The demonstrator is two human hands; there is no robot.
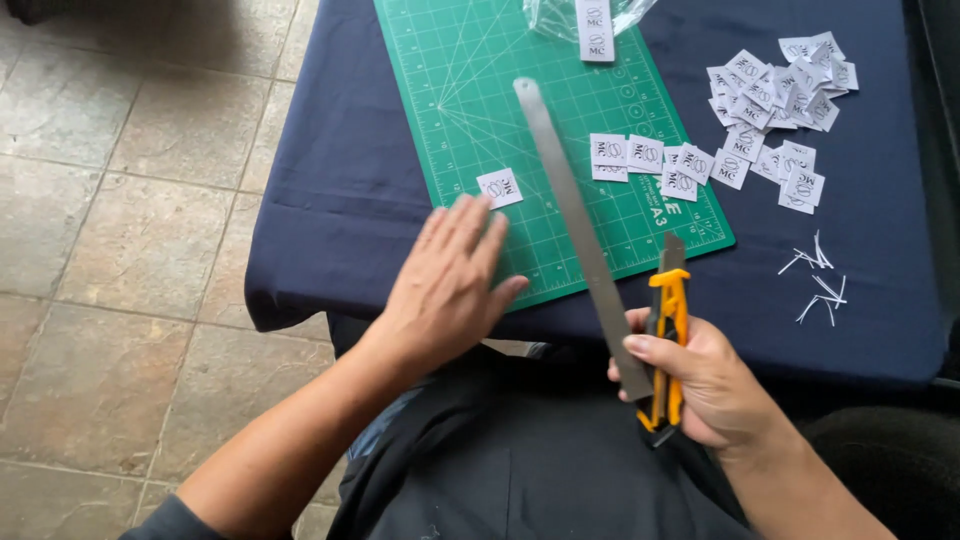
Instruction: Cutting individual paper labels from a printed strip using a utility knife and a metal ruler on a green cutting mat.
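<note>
The right hand [705, 385] has its fingers [655, 350] wrapped around two things at once: a yellow knife [667, 330] and the near end of a steel ruler [580, 225]. The knife stands nearly upright in the grip, its tip just off the near right corner of the green mat [470, 70]. The ruler slants away from the hand, up and across the mat toward its middle, and its far end sits over the mat's grid.

The left hand [450, 285] lies flat with its fingers [470, 225] spread wide and holding nothing, palm down on the near left edge of the mat. Its fingertips are just beside a single small white label [500, 187] that lies on the mat, apart from the others.

To the right of the ruler, a short row of labels [650, 160] runs along the mat toward its right edge. Beyond that edge, off the mat, a loose heap of labels [785, 90] sits on the dark blue cloth [330, 180] that covers the counter. Near the mat's right corner, thin white paper slivers [820, 275] lie scattered on the cloth. At the mat's far edge there is a clear plastic bag [560, 15] with a strip of labels [595, 30] on it.

Left of the counter, the floor [120, 200] is grey stone tile.
</note>
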